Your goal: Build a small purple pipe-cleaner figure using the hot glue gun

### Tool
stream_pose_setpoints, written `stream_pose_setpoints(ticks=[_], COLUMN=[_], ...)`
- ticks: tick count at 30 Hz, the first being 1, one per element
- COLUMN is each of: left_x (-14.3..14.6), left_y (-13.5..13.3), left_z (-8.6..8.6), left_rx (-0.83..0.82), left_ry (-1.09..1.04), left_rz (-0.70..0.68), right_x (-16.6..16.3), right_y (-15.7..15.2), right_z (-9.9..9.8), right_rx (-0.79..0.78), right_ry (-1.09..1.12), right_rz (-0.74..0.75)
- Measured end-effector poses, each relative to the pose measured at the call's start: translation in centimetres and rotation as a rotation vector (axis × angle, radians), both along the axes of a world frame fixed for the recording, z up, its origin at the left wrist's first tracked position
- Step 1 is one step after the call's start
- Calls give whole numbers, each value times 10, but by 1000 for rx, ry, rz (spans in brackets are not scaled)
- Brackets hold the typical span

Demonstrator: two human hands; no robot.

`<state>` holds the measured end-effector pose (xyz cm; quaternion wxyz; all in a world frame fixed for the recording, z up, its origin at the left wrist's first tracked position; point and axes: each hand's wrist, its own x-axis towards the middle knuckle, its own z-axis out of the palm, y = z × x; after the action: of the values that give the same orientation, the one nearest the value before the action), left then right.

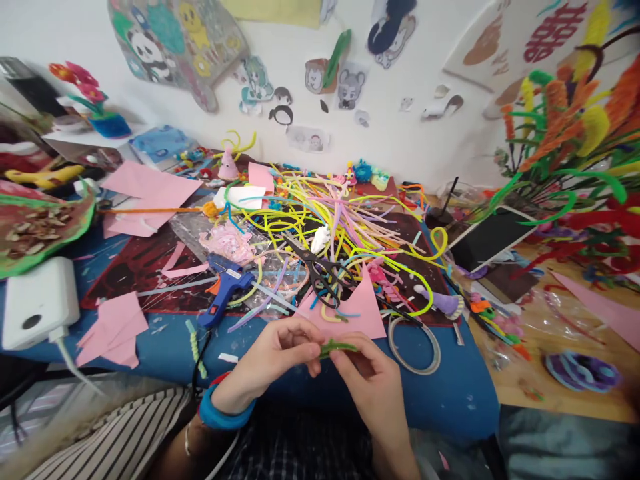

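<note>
Between both hands, just over the front edge of the blue table, is a short piece of green pipe cleaner (338, 347). My left hand (285, 347) pinches its left end between thumb and fingers. On the other end, my right hand (367, 377) closes with thumb and forefinger. The piece looks bent or doubled, though the fingertips cover part of it. Right behind the hands lies a pink paper sheet (367, 310), with black-handled scissors (323, 273) partly on it. A blue hot glue gun (225, 290) rests to the left of them.
A heap of yellow, pink and purple pipe cleaners (320, 213) covers the table's middle. At right are a roll of tape (414, 343) and a phone-like dark screen (493, 240). Pink paper scraps (117, 327) and a white power bank (40, 307) with a cable lie left.
</note>
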<state>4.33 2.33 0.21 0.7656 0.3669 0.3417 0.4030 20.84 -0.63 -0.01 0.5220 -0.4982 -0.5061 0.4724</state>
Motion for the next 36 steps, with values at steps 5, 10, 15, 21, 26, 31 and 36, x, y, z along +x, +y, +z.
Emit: stream_pose_setpoints(ticks=[5,10,15,21,26,31,36], left_x=[12,9,-7,-13,-4,-5,-11], left_y=[-11,-13,-5,4,3,9,19], left_z=[-4,-4,11,28,12,-3,-1], left_rx=[83,208,331,292,174,168,115], left_ry=[-78,3,165,238,98,107,112], left_rz=[234,266,118,6,66,-46,-165], right_x=[-17,-13,5,11,5,9,21], right_y=[-6,-10,-7,2,0,3,14], right_z=[-4,-1,14,25,22,21,25], right_rx=[-21,176,448,516,482,375,338], right_ry=[179,-30,-421,-511,-453,-394,-431], right_rz=[-118,-175,-85,138,49,137,290])
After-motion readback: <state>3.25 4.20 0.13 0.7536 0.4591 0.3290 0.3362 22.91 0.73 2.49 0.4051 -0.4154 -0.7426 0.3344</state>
